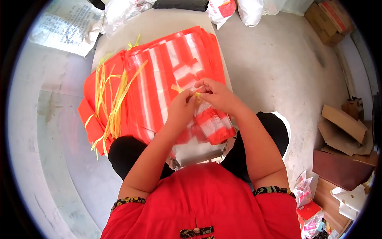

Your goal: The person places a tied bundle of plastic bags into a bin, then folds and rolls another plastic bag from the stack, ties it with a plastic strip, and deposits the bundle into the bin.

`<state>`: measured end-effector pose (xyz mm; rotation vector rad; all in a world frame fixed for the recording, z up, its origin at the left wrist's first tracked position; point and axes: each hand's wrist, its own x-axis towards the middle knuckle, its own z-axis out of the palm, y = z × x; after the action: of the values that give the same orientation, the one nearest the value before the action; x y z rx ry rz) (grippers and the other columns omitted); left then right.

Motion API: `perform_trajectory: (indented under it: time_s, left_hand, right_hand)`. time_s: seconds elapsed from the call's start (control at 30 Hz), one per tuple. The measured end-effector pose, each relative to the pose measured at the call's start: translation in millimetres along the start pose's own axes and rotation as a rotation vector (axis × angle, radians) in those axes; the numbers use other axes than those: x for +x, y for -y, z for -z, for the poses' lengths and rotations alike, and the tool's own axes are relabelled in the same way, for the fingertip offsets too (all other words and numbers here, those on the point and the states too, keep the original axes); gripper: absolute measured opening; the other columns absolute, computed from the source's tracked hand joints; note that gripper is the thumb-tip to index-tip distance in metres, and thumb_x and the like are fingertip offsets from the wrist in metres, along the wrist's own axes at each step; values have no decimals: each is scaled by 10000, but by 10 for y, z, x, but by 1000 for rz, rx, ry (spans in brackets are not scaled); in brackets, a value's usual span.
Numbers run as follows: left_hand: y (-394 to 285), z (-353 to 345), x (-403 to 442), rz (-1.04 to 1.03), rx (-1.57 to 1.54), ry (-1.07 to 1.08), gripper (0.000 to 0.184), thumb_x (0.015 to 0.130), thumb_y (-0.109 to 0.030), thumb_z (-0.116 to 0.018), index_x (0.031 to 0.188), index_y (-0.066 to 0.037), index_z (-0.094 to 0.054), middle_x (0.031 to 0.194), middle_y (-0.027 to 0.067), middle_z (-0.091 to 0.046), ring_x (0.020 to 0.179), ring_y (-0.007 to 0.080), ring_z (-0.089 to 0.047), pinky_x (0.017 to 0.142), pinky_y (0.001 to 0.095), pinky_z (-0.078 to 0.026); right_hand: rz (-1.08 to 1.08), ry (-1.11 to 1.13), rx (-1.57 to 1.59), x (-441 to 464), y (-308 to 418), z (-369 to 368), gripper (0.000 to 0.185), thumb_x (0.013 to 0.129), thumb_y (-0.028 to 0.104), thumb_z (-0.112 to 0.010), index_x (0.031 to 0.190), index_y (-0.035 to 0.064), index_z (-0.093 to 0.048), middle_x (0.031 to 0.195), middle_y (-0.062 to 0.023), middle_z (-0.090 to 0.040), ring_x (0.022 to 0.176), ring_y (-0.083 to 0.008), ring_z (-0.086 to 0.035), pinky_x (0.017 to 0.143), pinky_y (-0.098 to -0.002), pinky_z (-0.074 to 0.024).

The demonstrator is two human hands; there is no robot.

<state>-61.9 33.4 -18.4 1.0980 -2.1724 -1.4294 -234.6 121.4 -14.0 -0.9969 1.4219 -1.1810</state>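
My left hand [182, 106] and my right hand [217, 95] meet over a folded bundle of red-and-white striped plastic [215, 124], fingers closed on a short yellow strip [197, 95] around its middle. One end of the strip sticks out to the left of my left hand. Beneath the bundle lies a wide stack of red-and-white striped plastic sheets [159, 75]. Long loose yellow strips [116, 107] hang across the stack's left side.
The stack rests on a pale table [159, 24] before my knees. Behind it are white plastic bags [67, 26] and a black roll [180, 4]. Cardboard boxes [345, 129] stand on the right; more boxes [328, 22] are at the back right.
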Motion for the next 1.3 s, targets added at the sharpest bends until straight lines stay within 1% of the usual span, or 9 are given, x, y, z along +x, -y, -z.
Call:
perform_trajectory:
  time_s: [0.17,0.37,0.47,0.73,0.83,1.07,1.13,1.23,1.3]
  left_hand:
    - [60,-11,11,4,-124,9,194,1030,-161,-605,1082,14,-671,899,112,-703,820,174,-657,753,324,-515]
    - [102,9,41,-3,-104,30,207,1035,-165,-607,1095,20,-678,910,111,-710,819,168,-658,750,319,-517]
    - [123,8,50,7,-105,36,212,1036,-165,-608,1099,22,-683,907,113,-711,814,170,-659,744,322,-517]
    - [20,83,40,77,-70,94,229,1031,-177,-617,1116,20,-697,885,110,-708,794,169,-653,725,327,-516]
    - [29,99,26,67,-63,50,203,1012,-154,-625,1100,13,-701,880,123,-709,783,193,-662,716,336,-515]
    - [44,155,62,-237,579,-147,119,945,-109,-687,1022,-17,-681,869,160,-685,844,351,-671,759,435,-532]
    - [25,148,65,-169,619,-127,115,934,-106,-694,999,-15,-667,910,178,-691,875,405,-660,774,468,-529]
    - [-34,144,-8,-212,428,-257,116,940,-96,-695,1011,-16,-649,939,147,-685,860,329,-663,753,422,-527]
    - [-2,171,-51,-195,356,-258,174,934,-104,-694,1064,1,-647,983,167,-679,874,337,-669,789,415,-538]
  right_hand:
    - [49,39,-57,14,9,30,233,960,20,-618,1192,20,-638,1020,-51,-712,952,-131,-659,862,-299,-525]
    - [141,-100,-386,-116,165,-33,246,910,-17,-603,1141,31,-672,1005,-137,-732,945,-227,-706,836,-336,-543]
    - [230,-149,-466,-101,118,-65,238,905,66,-613,1130,49,-686,1009,-167,-733,976,-345,-694,838,-419,-545]
    - [400,-148,-670,-95,57,-79,139,915,84,-625,1020,72,-716,1020,-99,-674,965,-313,-671,808,-408,-545]
    - [438,-150,-630,-112,64,-52,103,892,62,-656,977,64,-714,1048,-94,-655,1010,-310,-652,836,-406,-539]
    - [404,-97,-608,-310,-11,278,80,853,-22,-694,888,50,-695,1225,-102,-608,1104,-282,-617,915,-390,-523]
    - [374,-71,-637,-372,-17,324,101,877,-16,-672,950,50,-691,1234,-105,-604,1101,-273,-617,927,-378,-521]
    - [215,-129,-514,-359,-84,357,192,926,5,-635,1105,63,-669,1257,-113,-602,1109,-267,-618,938,-363,-518]
    - [140,-194,-411,-340,-106,369,269,961,33,-614,1226,75,-634,1245,-117,-614,1099,-266,-625,932,-355,-518]
